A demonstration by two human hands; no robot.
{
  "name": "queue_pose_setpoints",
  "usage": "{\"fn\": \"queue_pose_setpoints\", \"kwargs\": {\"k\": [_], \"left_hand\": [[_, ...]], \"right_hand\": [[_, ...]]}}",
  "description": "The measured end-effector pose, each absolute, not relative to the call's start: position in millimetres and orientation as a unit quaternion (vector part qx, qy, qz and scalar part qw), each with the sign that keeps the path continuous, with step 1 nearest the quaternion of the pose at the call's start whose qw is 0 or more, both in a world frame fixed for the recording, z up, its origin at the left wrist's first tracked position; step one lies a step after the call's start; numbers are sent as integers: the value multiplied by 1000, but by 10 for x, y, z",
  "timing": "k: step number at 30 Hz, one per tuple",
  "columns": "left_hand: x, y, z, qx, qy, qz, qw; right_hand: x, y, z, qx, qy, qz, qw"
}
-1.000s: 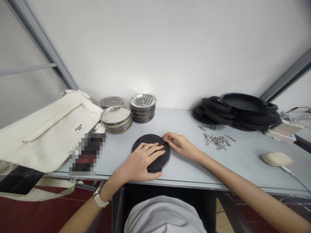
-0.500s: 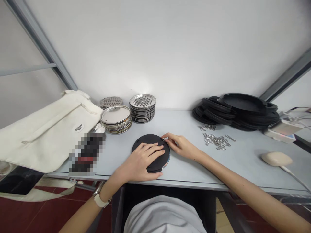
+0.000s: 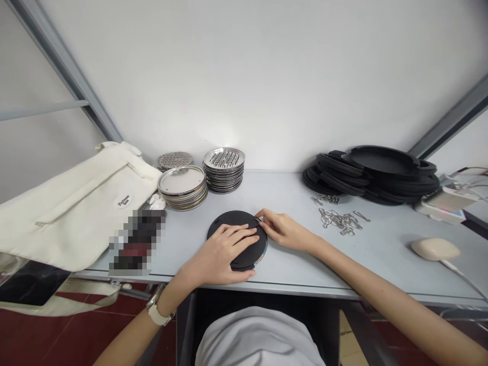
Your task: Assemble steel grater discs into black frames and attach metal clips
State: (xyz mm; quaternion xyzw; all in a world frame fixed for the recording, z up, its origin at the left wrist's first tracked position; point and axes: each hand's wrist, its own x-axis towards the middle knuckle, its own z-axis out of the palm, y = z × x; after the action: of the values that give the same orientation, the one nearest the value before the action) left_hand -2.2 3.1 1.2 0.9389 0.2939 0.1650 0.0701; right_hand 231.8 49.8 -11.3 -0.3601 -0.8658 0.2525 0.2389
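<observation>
A round black disc (image 3: 217, 230) lies flat near the front edge of the table. Spread flat across its top, with fingers stretched out, is my left hand (image 3: 229, 249). At the disc's upper right edge my right hand (image 3: 280, 226) pinches a small metal clip (image 3: 257, 219) between thumb and fingertips; part of the clip is hidden by the fingers. Along the disc's lower right rim a thin shiny edge shows. Similar loose metal clips (image 3: 343, 221) lie in a pile to the right of my right hand.
Behind the disc stand a stack of metal grater discs (image 3: 224, 175) and a stack of smooth metal discs (image 3: 182, 188). Black rings or trays (image 3: 381, 175) are piled at the back right. A white bag (image 3: 95, 203) is at left, a pale rounded device with a cable (image 3: 435, 249) at right.
The small metal clip has turned in my right fingertips, from showing its round loop to a narrower side. My left hand and the disc have stayed in place.
</observation>
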Motion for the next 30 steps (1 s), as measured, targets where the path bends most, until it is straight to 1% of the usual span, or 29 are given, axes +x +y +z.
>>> {"fn": "queue_pose_setpoints", "kwargs": {"k": [14,23,30], "left_hand": [[-20,30,16,939,294,163,76],[-23,32,10,938,296,160,77],[-19,29,15,938,294,166,75]], "right_hand": [[2358,529,-87,-366,-865,257,228],[2344,521,-80,-362,-858,269,245],[2345,508,-61,-362,-860,269,237]]}}
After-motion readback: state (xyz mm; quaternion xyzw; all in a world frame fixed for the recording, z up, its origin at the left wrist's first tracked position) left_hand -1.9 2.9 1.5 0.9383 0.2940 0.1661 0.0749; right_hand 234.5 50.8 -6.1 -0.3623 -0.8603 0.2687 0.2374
